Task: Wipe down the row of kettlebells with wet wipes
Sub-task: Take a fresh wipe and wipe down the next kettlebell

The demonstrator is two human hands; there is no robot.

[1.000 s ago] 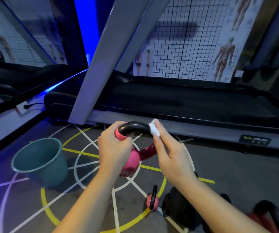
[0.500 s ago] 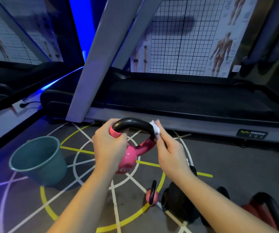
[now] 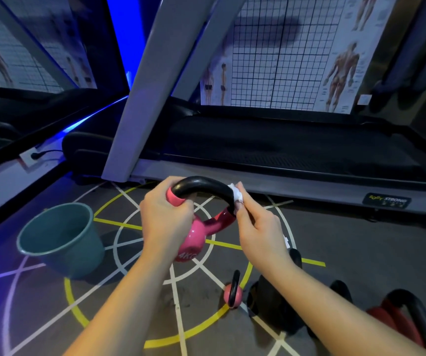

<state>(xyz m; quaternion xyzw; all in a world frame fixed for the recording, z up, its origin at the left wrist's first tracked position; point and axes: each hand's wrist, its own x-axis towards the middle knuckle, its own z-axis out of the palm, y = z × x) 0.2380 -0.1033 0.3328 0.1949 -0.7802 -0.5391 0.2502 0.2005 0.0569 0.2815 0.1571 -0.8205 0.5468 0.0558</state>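
A pink kettlebell point(image 3: 194, 237) marked 4KG with a black handle is held up above the floor. My left hand point(image 3: 165, 219) grips the left end of its handle. My right hand point(image 3: 258, 227) pinches a white wet wipe point(image 3: 236, 195) against the right end of the handle. On the floor below stand a small pink kettlebell point(image 3: 232, 295), a black kettlebell point(image 3: 276, 301) partly behind my right forearm, and a red kettlebell point(image 3: 402, 322) at the lower right.
A teal bucket point(image 3: 60, 242) stands on the floor at the left. A treadmill point(image 3: 283, 160) runs across the back, its grey upright point(image 3: 150, 86) slanting up. The floor carries white and yellow lines. A wall socket with a plug point(image 3: 33, 156) is at the far left.
The wipe has slid from the top of the handle down its right end. The kettlebell and both hands have kept nearly the same place.
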